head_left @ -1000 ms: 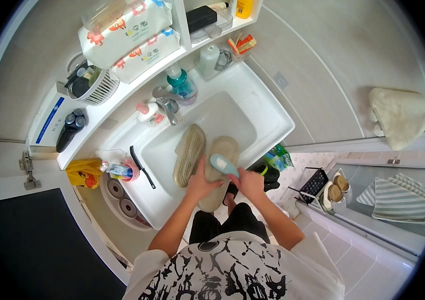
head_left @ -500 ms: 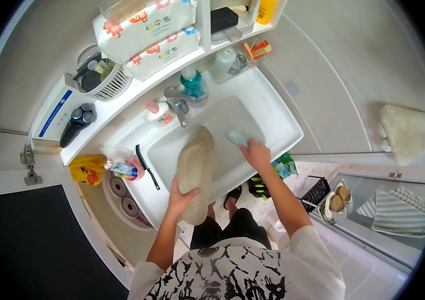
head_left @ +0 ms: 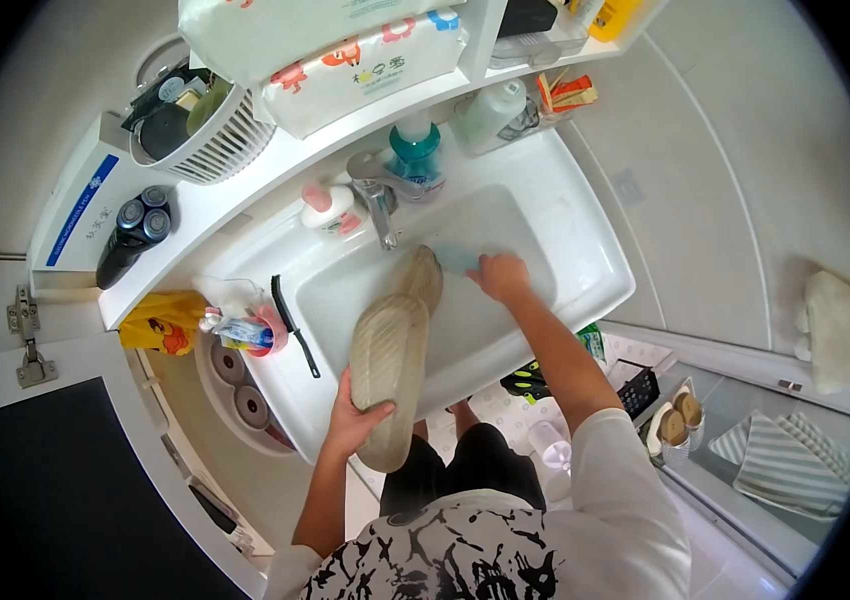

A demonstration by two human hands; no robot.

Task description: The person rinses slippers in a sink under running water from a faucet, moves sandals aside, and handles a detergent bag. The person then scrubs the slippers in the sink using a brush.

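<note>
My left hand grips a beige slipper by its near end, thumb on the ridged sole. The slipper lies slanted over the front of the white sink, its far end below the faucet. A darker beige piece shows past that far end; whether it belongs to the same slipper I cannot tell. Over the basin, my right hand is closed on a pale blue brush, which is smeared and partly hidden. The brush is close to the slipper's far end; contact is unclear.
Behind the faucet stand a teal bottle and a pink-topped pump bottle. On the sink's left rim are a black brush and a pink cup. A shelf overhead carries wipes, a basket and a shaver.
My right hand has moved slightly up and left with the brush, toward the slipper's far end. The slipper has shifted and a darker piece shows at its tip. The camera view has shifted too.
</note>
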